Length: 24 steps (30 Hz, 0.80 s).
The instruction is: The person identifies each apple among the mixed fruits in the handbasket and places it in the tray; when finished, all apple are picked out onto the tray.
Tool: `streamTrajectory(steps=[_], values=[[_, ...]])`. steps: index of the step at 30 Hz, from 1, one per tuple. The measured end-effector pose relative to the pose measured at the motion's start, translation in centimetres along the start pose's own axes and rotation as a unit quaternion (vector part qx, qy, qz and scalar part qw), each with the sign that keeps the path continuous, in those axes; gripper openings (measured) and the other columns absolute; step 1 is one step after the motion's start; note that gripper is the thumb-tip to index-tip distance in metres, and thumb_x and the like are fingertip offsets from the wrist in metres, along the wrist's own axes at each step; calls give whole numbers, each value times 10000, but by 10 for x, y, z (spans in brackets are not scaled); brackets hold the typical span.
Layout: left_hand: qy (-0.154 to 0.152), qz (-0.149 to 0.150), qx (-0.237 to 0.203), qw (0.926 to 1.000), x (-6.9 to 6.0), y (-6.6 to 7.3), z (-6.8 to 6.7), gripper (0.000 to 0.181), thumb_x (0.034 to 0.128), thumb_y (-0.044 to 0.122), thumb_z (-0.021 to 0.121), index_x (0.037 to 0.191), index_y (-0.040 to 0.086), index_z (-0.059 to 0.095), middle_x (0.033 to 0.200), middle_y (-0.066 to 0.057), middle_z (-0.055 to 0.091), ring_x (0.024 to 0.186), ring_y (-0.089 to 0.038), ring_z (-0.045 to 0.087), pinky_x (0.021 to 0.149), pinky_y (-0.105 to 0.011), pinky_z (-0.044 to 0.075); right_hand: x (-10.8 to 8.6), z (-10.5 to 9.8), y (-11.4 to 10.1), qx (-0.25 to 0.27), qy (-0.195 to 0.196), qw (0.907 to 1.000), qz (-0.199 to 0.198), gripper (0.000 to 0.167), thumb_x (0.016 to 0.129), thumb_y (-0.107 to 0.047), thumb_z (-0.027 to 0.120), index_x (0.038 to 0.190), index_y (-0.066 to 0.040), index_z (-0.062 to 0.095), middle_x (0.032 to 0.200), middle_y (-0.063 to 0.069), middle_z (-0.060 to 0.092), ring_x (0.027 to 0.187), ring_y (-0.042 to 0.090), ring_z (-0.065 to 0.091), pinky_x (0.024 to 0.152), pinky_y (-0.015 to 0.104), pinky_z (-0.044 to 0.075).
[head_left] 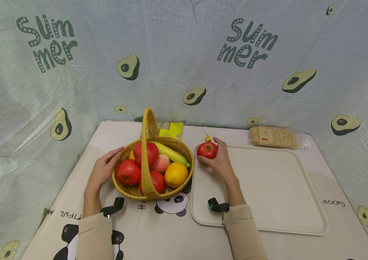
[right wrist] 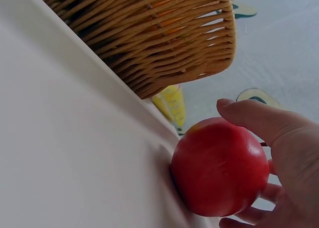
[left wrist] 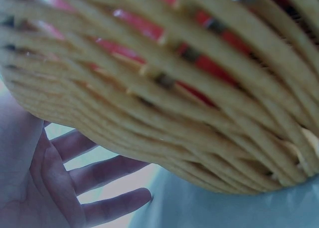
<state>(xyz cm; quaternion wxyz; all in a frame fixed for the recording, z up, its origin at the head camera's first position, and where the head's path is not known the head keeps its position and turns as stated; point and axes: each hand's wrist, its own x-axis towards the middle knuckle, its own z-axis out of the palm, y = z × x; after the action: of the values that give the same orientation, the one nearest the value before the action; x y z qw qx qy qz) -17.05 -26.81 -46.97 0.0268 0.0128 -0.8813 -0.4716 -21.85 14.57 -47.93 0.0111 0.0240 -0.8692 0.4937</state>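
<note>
A red apple (head_left: 207,150) is at the far left corner of the beige tray (head_left: 258,226). My right hand (head_left: 219,159) holds this apple, thumb on the near side and fingers around the far side; in the right wrist view the apple (right wrist: 219,167) sits low against the tray surface. To the left stands a woven basket (head_left: 185,185) with a tall handle, filled with red apples (head_left: 128,172), a banana (head_left: 172,153), a peach (head_left: 161,164) and an orange (head_left: 176,174). My left hand (head_left: 103,168) is beside the basket's left rim, its fingers (left wrist: 117,202) extended and spread.
Behind the basket lies a yellow packet (head_left: 172,130). A lollipop (head_left: 208,137) is just beyond the held apple. At the back right, a clear bag of pale grains (head_left: 273,137) lies behind the tray. A printed curtain (head_left: 170,54) surrounds the table.
</note>
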Motion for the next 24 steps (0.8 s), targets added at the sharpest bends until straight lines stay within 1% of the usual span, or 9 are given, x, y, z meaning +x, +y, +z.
streamTrajectory(steps=[7,11,15,19,24], values=[[11,-1,11,10000,0,0,0,500,1072,374,421,1461,74,516,1515,-190,492,1450,-414,394,1175,-632,315,0,-3,-1,-29,142,9999,-9,929,824,-342,809,1551,-116,277,1568,155,329,1373,354,388,1105,548,463],[17,-35,19,10000,0,0,0,501,1071,376,424,1460,75,517,1518,-188,490,1450,-416,394,1174,-633,315,0,-6,-3,-24,250,9996,-111,885,846,-329,783,1545,-94,293,1569,152,334,1384,370,384,1105,550,463],[-2,-108,51,9999,0,1,0,510,1070,387,418,1464,78,512,1526,-191,478,1452,-422,388,1171,-638,315,-1,-8,-7,-22,362,9992,-193,842,871,-333,754,1539,-84,307,1568,149,340,1395,375,382,1122,555,442],[-34,-153,65,9999,0,1,0,517,1069,396,413,1471,83,505,1534,-191,467,1458,-423,378,1173,-642,310,-3,-11,-12,45,432,9988,-226,827,878,-348,741,1540,-96,314,1576,138,340,1414,383,371,1142,563,412],[-47,-204,57,9998,0,2,-1,521,1068,405,411,1476,93,501,1542,-183,461,1466,-419,367,1178,-643,301,-5,-14,-18,128,481,9981,-357,820,879,-358,735,1539,-104,320,1582,129,341,1423,386,367,1167,552,384]])
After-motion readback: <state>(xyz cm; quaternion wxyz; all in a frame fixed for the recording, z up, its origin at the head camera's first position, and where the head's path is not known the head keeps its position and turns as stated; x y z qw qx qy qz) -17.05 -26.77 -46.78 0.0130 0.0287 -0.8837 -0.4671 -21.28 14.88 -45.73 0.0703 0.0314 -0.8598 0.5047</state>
